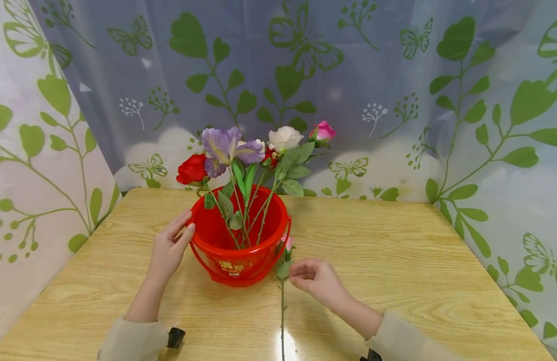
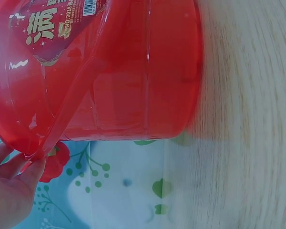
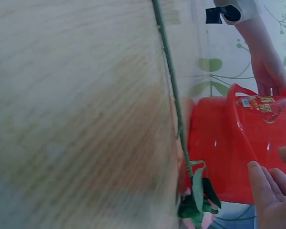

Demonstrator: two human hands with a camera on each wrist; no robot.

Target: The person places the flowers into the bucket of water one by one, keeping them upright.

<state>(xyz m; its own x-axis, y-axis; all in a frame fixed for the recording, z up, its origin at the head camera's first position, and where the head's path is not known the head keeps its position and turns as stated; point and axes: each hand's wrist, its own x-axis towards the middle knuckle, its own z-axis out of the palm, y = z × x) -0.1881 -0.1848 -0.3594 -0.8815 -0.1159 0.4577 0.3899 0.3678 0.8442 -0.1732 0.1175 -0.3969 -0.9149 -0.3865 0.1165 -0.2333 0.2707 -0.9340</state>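
Observation:
A red plastic bucket (image 1: 206,249) stands upright on the table, holding several artificial flowers. Among them are a red rose (image 1: 191,169), a purple iris (image 1: 219,146), a white rose (image 1: 285,138) and a bright pink rose (image 1: 324,131). My left hand (image 1: 166,253) grips the bucket's left rim near the handle joint, thumb and fingers around it in the left wrist view (image 2: 12,191). Right of the bucket lies a pale pink rose (image 3: 190,210) with a long green stem. Beside its leaves my right hand (image 1: 321,282) hovers with loosely bent fingers, holding nothing.
The wood-grain table (image 1: 395,250) reaches back to a curtain (image 1: 386,60) printed with leaves and butterflies. The bucket's red handle (image 1: 264,276) hangs down across its front. The loose rose's stem (image 1: 283,316) runs toward the table's near side.

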